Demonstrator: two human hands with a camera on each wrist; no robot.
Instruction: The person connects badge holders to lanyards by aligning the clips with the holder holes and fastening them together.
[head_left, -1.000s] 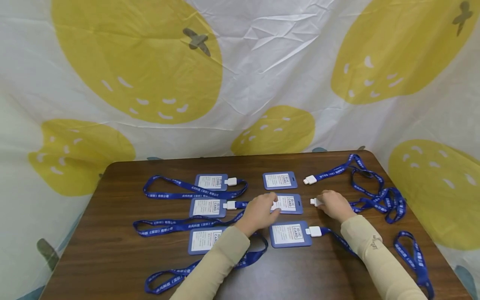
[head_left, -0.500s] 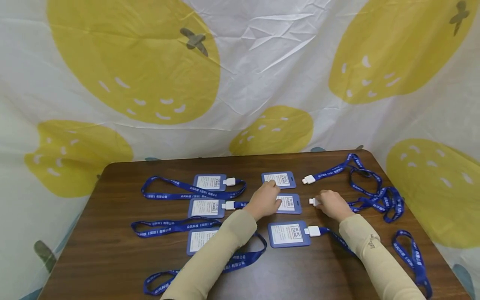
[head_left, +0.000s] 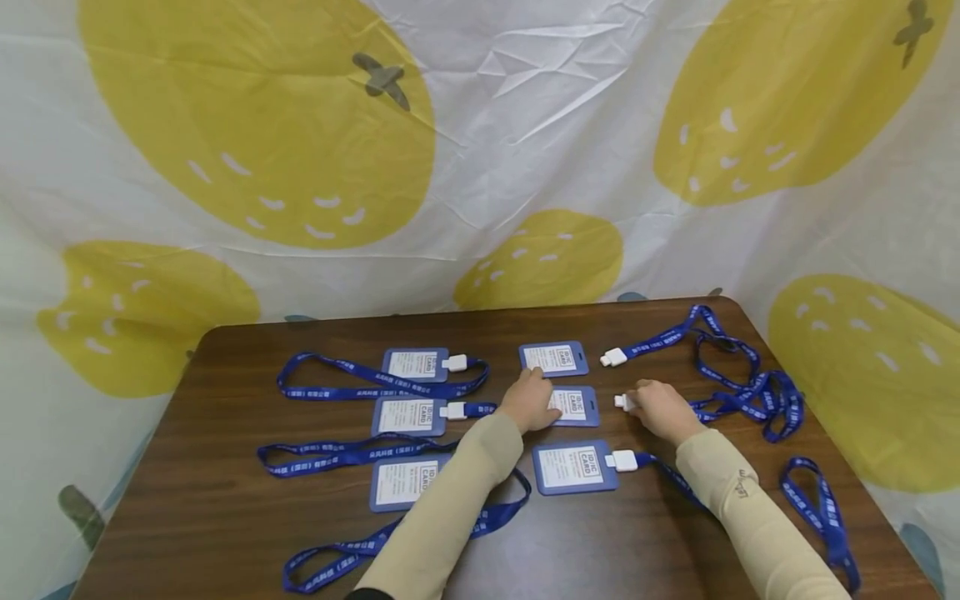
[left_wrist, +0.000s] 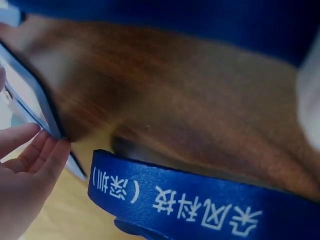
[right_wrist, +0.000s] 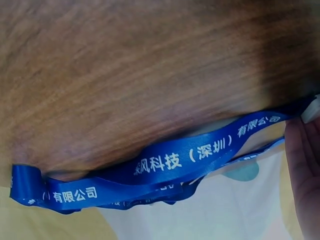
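In the head view my left hand (head_left: 530, 402) is at the left end of a blue badge holder (head_left: 577, 406), the middle one of the right-hand column. Its fingers lie along the holder's edges, and the left wrist view shows fingertips (left_wrist: 55, 150) against the rim. My right hand (head_left: 663, 410) pinches the white clip (head_left: 624, 402) of a blue lanyard (right_wrist: 185, 157), a short gap to the right of that holder. The clip's front end points at the holder's slot. Behind the hand the strap trails away to the right.
Another badge holder (head_left: 553, 359) lies behind, with a loose lanyard clip (head_left: 612, 357) to its right. In front lies a holder (head_left: 574, 467) with its clip (head_left: 622, 461) attached. Several clipped holders (head_left: 415, 365) fill the left side. A folded lanyard (head_left: 825, 521) lies near the right table edge.
My left hand has shifted slightly up and forward along the holder's left end. My right hand keeps its pinch on the clip, almost unmoved. The view has drifted slightly.
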